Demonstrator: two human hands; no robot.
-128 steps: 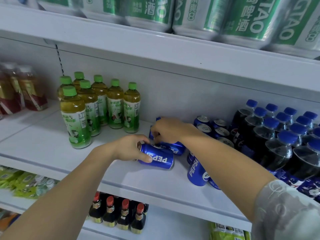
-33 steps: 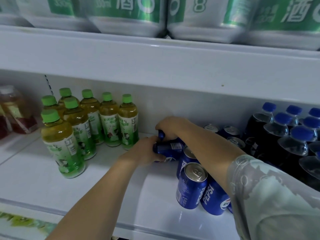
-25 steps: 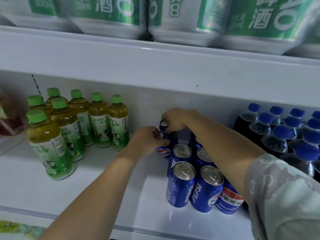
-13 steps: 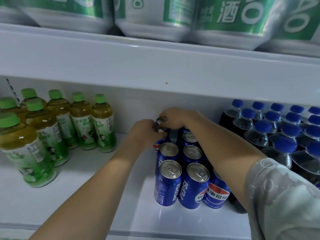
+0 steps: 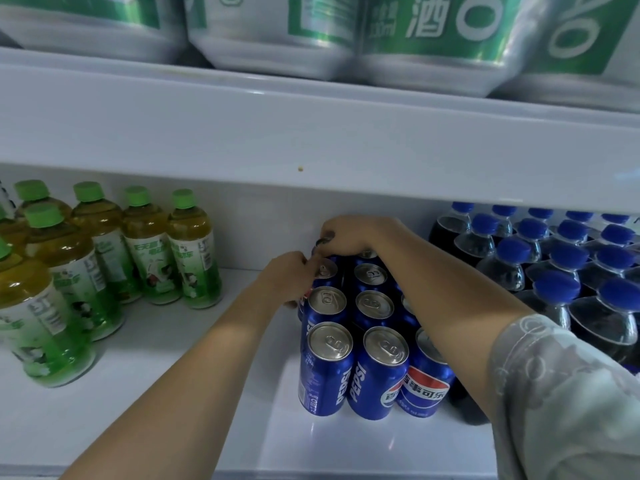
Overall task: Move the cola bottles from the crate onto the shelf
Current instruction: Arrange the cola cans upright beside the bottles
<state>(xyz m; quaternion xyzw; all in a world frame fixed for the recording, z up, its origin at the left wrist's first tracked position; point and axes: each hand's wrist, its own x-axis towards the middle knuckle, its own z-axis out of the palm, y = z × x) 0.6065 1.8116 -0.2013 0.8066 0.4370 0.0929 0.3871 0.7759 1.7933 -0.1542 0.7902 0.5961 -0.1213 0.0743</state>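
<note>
**Both hands on the back cans of the cola block**

At centre frame, blue Pepsi cans [image 5: 349, 327] stand upright in tight rows on the white shelf [image 5: 145, 393], running from the front edge back toward the rear wall. The left hand [image 5: 289, 277] comes in from the lower left and lies against the left side of the block, its fingers curled round a can in the third row back [image 5: 325, 270]. The right hand [image 5: 349, 233] reaches over from the lower right, the forearm crossing above the right-hand cans, and its curled fingers grip the rearmost can [image 5: 322, 242] from above, at the very back of the block. The two hands sit close together, almost touching.

To the right of the cans, dark cola bottles with blue caps [image 5: 554, 271] fill the right edge of the frame. At the left stand green-capped tea bottles [image 5: 104, 251], well apart from the cans. Large green-and-silver cans [image 5: 346, 36] line the upper shelf along the top.
</note>
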